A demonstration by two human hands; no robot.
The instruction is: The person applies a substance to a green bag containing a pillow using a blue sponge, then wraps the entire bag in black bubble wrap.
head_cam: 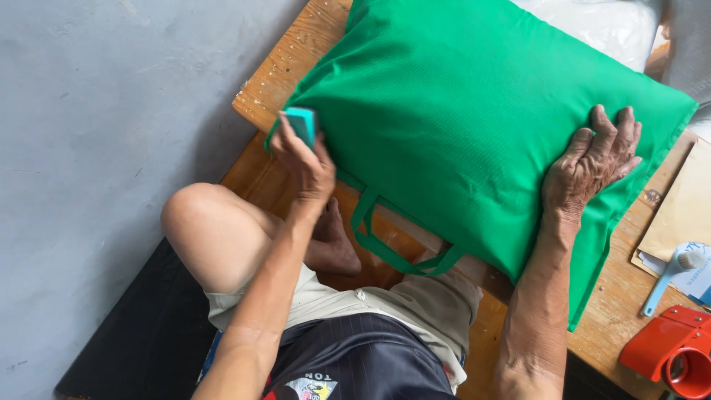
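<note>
A big green fabric bag (459,111), stuffed full, lies on a wooden table (296,52). Its green carry handles (392,248) hang over the near edge. My left hand (304,159) grips a small teal block (302,122) and holds it against the bag's left corner. My right hand (592,167) lies flat with fingers spread on the bag's right side, pressing it down. I sit with my left knee (211,230) raised under the table edge.
A red tape dispenser (670,352) sits at the lower right on the table. Beside it lie a light blue brush-like tool (670,278) and brown paper envelopes (681,211). White plastic-wrapped goods (600,26) lie behind the bag. Grey floor (96,148) is at left.
</note>
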